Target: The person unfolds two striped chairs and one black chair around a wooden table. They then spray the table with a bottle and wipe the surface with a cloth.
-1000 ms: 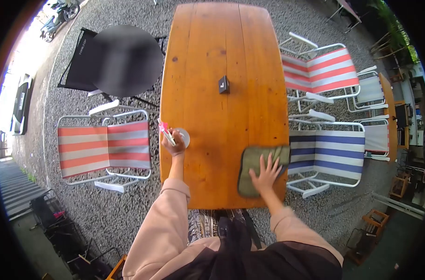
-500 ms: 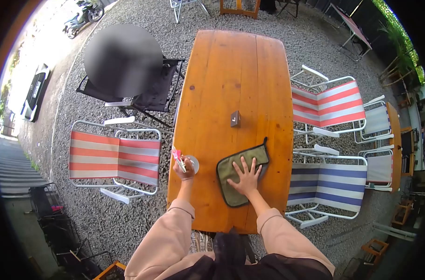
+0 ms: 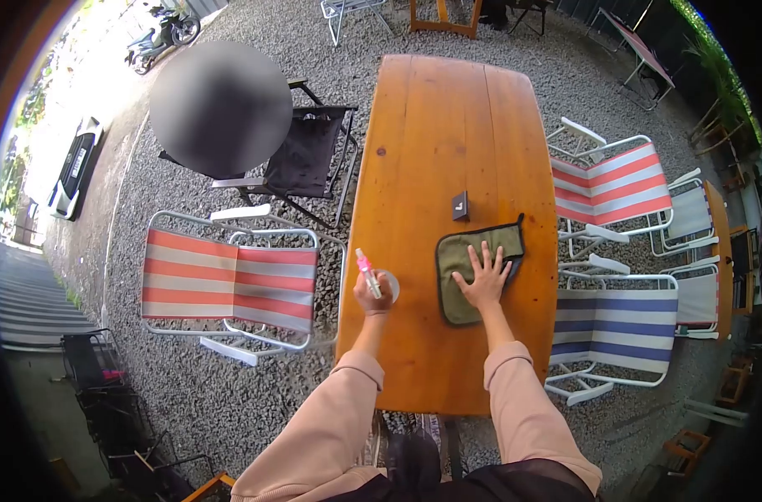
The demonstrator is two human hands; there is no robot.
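Gravel surrounded the long orange wooden tabletop, where the right hand pressed flat and open on an olive-green cleaning cloth, mid-wipe. The left hand gripped a pink-topped spray bottle; another sweep likely needed steady pressure.

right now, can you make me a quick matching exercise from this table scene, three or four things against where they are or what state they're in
Things:
1. green cloth
2. spray bottle
3. small black block
4. red-striped chair

Places or states:
a. standing alone on the wooden table
b. gripped in the left hand
c. off the table, on gravel
d. flat under the right hand

Pairs: 1-d, 2-b, 3-a, 4-c
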